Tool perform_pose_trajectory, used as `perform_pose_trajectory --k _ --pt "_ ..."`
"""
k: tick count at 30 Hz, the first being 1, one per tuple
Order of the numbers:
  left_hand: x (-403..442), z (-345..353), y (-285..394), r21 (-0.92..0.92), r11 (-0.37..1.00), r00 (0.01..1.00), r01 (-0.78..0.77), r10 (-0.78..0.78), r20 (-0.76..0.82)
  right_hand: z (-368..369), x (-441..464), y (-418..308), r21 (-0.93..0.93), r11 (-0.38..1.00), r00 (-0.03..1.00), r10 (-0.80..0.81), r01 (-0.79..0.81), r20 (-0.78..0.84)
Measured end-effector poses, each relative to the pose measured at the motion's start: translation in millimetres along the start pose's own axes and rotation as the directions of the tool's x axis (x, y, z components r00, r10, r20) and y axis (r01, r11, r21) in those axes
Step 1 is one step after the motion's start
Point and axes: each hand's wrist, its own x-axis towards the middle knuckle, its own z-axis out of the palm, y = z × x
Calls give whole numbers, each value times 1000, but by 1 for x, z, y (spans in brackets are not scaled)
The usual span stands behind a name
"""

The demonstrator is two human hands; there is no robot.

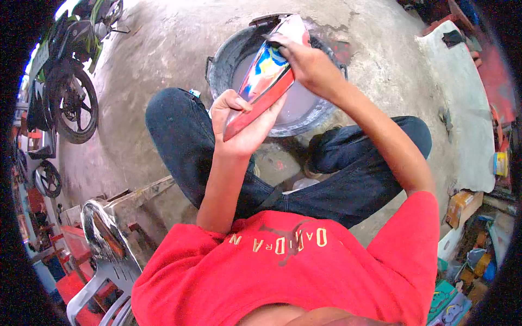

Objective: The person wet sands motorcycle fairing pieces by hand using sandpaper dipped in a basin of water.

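Note:
A long, pointed, glossy panel [270,73] in red, blue, yellow and white is held tilted over a round basin [223,65] of cloudy greyish water. My left hand [239,122] grips the panel's narrow lower end, palm beneath and thumb on top. Near the panel's upper part, my right hand [307,65] presses a dark, thin piece [278,40] against its surface, fingers bent around it. The basin stands on the concrete floor between and beyond my knees, and its far rim is partly hidden by the panel.
A motorcycle [70,81] stands at the upper left. A grey plastic chair [103,255] is at the lower left, by a wooden bench edge [147,193]. On the right are a pale slab [462,108], a cardboard box [462,209] and assorted clutter.

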Motion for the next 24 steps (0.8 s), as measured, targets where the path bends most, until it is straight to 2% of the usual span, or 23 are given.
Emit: perform_pose_trajectory --k 1,2,3,4,5,7,9,10,11,13,14,15,16,17,18,19,20,21,23,24 --pt "-1 2 -1 43 999 1000 9 -8 -22 2 -3 0 2 997 996 -81 82 -27" --pt "-1 -2 1 -23 1000 999 20 -20 -32 7 -8 0 -2 986 985 -164 165 -56" --pt "2 -8 4 -81 996 995 45 -37 93 10 -12 -4 -9 968 965 -249 249 -82" --pt "5 -17 7 -139 987 976 75 -45 212 5 -17 -20 -46 887 888 -460 459 -17" --pt "9 -31 11 -190 975 943 112 -44 329 6 -20 -36 39 835 834 -550 549 42" --pt "11 -34 13 -201 973 937 117 -40 348 13 -20 -35 82 830 832 -554 551 17" --pt "2 -7 2 -151 989 999 -2 7 34 20 -4 -10 260 903 938 -345 343 -41" --pt "0 -2 0 -33 999 1000 -16 15 -14 11 -5 -5 44 967 958 -242 251 -152" --pt "0 -2 -1 -53 998 1000 -17 17 -3 5 -3 -2 -67 993 988 -108 101 -109" --pt "2 -5 0 -89 996 1000 -20 22 19 8 -13 -21 0 991 986 -135 136 -98" --pt "9 -25 6 -178 982 972 70 -27 232 12 -15 -32 -9 941 938 -338 339 -81" --pt "19 -60 16 -245 954 899 173 -51 436 15 -17 -42 -10 850 848 -526 526 -61" --pt "18 -61 16 -254 952 901 173 -49 430 13 -20 -53 17 835 835 -551 550 5" --pt "16 -63 16 -264 949 904 173 -46 425 16 -18 -44 21 874 874 -486 486 -20" --pt "6 -30 6 -218 973 977 72 -25 210 16 -11 -24 24 908 908 -416 418 -46" --pt "1 -8 0 -149 989 1000 -14 14 -6 12 -4 -6 23 936 935 -348 350 -72" --pt "-1 -4 0 -60 998 1000 -11 9 -25 4 0 4 -25 986 984 -167 165 -64" --pt "-2 -4 -1 -59 998 1000 -15 15 -12 -6 5 4 -183 976 991 -127 118 -39" --pt "1 -5 1 -51 998 1000 -21 22 17 -1 -10 -10 -49 984 984 -172 170 -43" --pt "6 -20 5 -129 991 981 31 -5 194 8 -14 -11 -11 933 932 -359 359 -49"
